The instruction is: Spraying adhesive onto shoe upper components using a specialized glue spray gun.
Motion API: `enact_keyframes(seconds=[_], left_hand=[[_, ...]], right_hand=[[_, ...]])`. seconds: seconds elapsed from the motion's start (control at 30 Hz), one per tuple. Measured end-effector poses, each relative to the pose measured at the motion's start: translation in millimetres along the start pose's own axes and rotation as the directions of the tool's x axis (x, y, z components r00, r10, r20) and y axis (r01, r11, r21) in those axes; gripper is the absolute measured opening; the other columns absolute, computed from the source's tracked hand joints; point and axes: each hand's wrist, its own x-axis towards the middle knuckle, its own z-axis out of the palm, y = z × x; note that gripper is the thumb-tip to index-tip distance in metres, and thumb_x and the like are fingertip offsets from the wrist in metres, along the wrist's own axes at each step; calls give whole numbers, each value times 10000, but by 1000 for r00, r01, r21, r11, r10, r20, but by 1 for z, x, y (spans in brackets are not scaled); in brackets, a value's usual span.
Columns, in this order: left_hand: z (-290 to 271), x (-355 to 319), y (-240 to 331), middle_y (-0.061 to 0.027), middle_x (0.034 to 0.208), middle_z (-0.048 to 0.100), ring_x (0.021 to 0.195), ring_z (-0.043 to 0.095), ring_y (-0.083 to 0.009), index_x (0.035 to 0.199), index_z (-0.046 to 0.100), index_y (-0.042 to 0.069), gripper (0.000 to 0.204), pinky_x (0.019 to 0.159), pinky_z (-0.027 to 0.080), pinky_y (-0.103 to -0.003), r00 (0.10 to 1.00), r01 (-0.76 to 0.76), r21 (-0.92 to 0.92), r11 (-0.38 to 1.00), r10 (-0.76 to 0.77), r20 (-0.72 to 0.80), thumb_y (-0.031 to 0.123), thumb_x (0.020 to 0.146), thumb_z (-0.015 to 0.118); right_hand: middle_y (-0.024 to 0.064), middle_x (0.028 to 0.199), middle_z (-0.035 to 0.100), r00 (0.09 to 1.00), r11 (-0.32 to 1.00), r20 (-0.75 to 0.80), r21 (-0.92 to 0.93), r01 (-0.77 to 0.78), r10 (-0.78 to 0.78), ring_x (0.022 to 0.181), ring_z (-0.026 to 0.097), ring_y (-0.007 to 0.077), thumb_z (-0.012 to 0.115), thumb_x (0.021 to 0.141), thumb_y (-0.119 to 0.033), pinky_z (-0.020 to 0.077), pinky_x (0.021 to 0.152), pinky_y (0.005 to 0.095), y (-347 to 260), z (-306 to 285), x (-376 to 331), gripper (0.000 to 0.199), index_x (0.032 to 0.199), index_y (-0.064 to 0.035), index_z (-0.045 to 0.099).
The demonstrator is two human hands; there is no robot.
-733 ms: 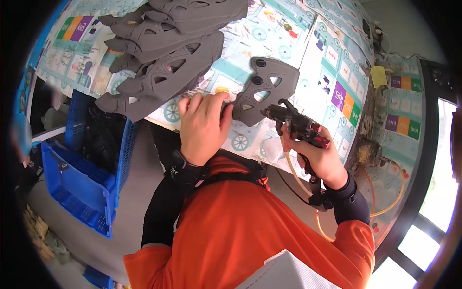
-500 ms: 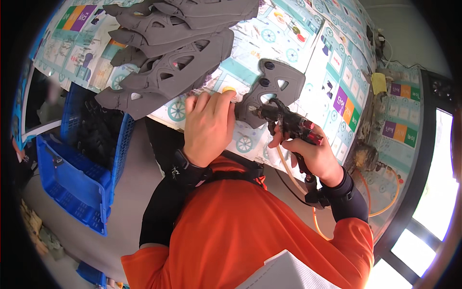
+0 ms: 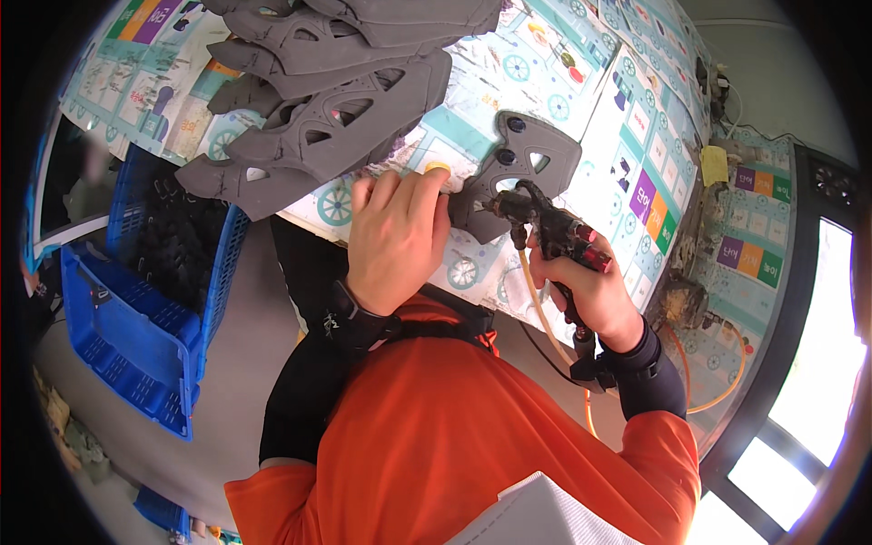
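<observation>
A flat grey shaped piece (image 3: 522, 168) with cut-out holes lies on the patterned table cover (image 3: 554, 73) near the table's front edge. My left hand (image 3: 395, 236) rests beside it, fingertips pressing its left end down. My right hand (image 3: 590, 291) grips a dark spray gun (image 3: 545, 227) with red knobs and an orange hose; its nozzle points at the lower part of the grey piece.
Several more grey shaped pieces (image 3: 336, 118) lie overlapping at the left of the table. A blue plastic crate (image 3: 136, 318) holding dark parts stands on the floor to the left. The orange hose (image 3: 718, 381) loops at the right, by a dark window frame.
My left hand has shifted slightly along the piece's left end, and the spray gun's nozzle has moved closer over the grey piece. The view has tilted a little.
</observation>
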Motion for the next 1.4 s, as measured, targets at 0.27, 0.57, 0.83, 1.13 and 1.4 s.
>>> enact_keyframes(seconds=[0.27, 0.57, 0.83, 1.13, 1.4], left_hand=[[-1, 0, 0, -53, 878, 623, 782, 538, -247, 1141, 603, 59, 331, 782, 374, -389, 1000, -5, -5, 1000, 5, -7, 54, 820, 683], [0, -1, -1, -61, 853, 611, 771, 531, -254, 1131, 607, 55, 313, 778, 372, -388, 1000, -5, -8, 1000, 5, -9, 56, 826, 676], [3, -1, -1, -48, 829, 579, 791, 530, -233, 1116, 583, 67, 290, 773, 361, -384, 1000, -25, 10, 1000, 25, 4, 80, 837, 664], [3, 0, 0, -52, 849, 597, 801, 536, -242, 1124, 577, 64, 296, 780, 365, -388, 999, -39, 21, 999, 39, 0, 79, 841, 663], [3, 0, 1, -55, 863, 608, 802, 539, -244, 1136, 579, 57, 306, 786, 370, -394, 999, -40, 30, 999, 41, -16, 74, 842, 661]], right_hand=[[-1, 779, 579, 1000, 1000, 26, -8, 14, -14, 607, 477, 31, 578, 837, -12, 348, 495, 199, 1, 1, 1, 237, 1073, -30, 591], [-29, 790, 577, 998, 998, 69, -70, 1, 4, 603, 470, 28, 598, 828, -5, 350, 510, 202, 0, 4, -4, 238, 1062, -50, 596], [-47, 805, 579, 995, 989, 14, -118, -92, 94, 595, 451, 19, 611, 810, -7, 335, 506, 202, 6, 4, -10, 242, 1049, -49, 602], [-35, 776, 573, 998, 999, -39, -14, -45, 45, 570, 431, 16, 587, 794, 36, 318, 482, 197, 16, -8, -16, 255, 1039, -36, 592], [2, 715, 585, 994, 996, -100, 73, 42, -35, 489, 423, 39, 572, 795, 28, 311, 455, 205, 25, -20, -18, 260, 1052, -1, 600]])
